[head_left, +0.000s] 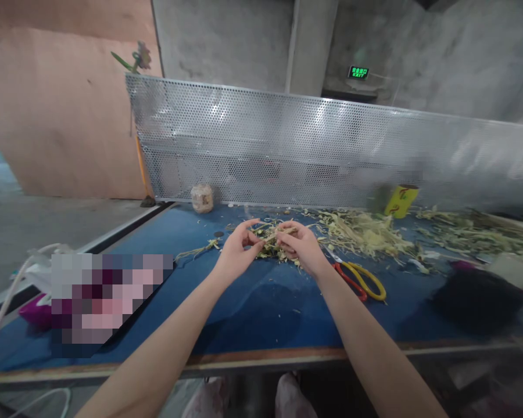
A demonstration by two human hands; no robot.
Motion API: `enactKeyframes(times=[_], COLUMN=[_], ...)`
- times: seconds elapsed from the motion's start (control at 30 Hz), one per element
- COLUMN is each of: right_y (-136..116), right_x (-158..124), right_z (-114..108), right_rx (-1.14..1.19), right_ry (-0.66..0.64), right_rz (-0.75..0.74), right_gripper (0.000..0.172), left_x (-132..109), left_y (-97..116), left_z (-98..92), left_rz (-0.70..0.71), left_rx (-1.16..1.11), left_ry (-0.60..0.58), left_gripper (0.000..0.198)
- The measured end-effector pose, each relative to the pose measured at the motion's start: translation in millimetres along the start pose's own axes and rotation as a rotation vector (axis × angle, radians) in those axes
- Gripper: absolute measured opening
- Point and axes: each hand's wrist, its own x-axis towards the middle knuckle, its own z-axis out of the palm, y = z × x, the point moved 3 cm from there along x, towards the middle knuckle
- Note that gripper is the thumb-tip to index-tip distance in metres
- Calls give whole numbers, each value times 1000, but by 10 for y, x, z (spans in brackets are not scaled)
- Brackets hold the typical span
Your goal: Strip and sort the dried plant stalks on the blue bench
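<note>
The right hand [303, 244] has its grip closed, thumb and fingers pinching a thin dry stalk [272, 237]. The left hand [236, 253] meets it from the other side, index finger lifted off the thumb; whether that grip pinches the stalk's end I cannot tell. The stalk lies across the gap between the hands, left of the scissors [350, 270] and just above a clump of dry leaves [283, 253].

It looks very light, stiff but brittle, and rough rather than slippery. A gentle fingertip pinch near the middle should suit it; squeezing or bending hard would likely snap it.

The scissors lie on the blue worktop [265, 316], just beside the right forearm. Beyond them spreads a pile of pale husks [357, 231], and past that, to their right, stands a yellow box [401, 202]. Far to their left are some loose stems [196, 251] and, farther back, a whitish lump [201, 198] near the perforated panel [253, 128].
</note>
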Motion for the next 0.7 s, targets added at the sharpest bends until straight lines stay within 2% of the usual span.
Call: enactKeyframes(times=[0.2,0.37,0.57,0.7], right_y=[-2,-4,53,6], right_x=[35,40,36,41], right_z=[-81,-118,-55,-111], right_rx=[49,-15,-66,48], right_ry=[149,289,126,169], right_rz=[6,-49,14,-17], right_gripper=[27,30,33,28], left_x=[-10,-21,-24,-24], left_y=[40,70,38,33], left_z=[-14,-19,23,24], left_rz=[12,35,41,40], left_rx=[-8,-40,-19,-25], left_ry=[24,36,-20,-32], left_gripper=[51,52,50,50])
